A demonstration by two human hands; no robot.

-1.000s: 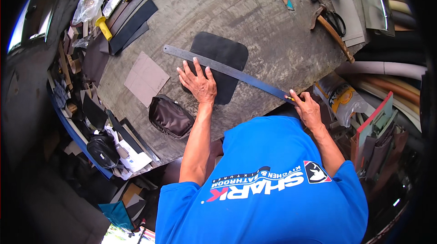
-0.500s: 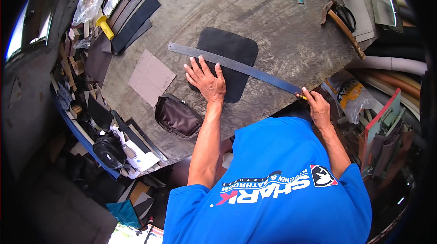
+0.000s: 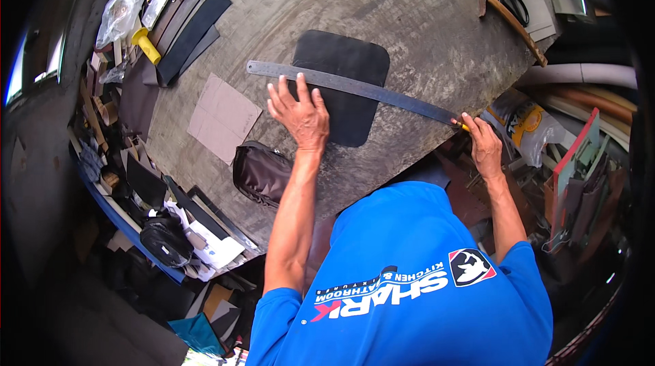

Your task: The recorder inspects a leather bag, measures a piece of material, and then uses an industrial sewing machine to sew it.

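On the worktable, a long metal ruler (image 3: 402,98) lies slanting across a black sheet with rounded corners (image 3: 351,120). My left hand (image 3: 299,115) rests with fingers spread at the ruler's lower edge, over the black sheet. My right hand (image 3: 486,144), at the table's front edge by the ruler's right end, grips a small yellow pencil-like tool (image 3: 464,126). Left of the sheet are a pinkish square piece of card or sheet (image 3: 222,115) and an open dark brown zip pouch (image 3: 261,173).
Dark strips (image 3: 194,32), a yellow tool handle (image 3: 146,46) and clutter line the worktable's (image 3: 409,21) left side. A hammer (image 3: 518,25) lies at its upper right. Rolls (image 3: 580,74) and upright boards (image 3: 573,182) stand beyond the right edge.
The whole view has shifted and turned slightly, so the ruler's right end appears higher. Both hands keep about the same places on and beside the ruler.
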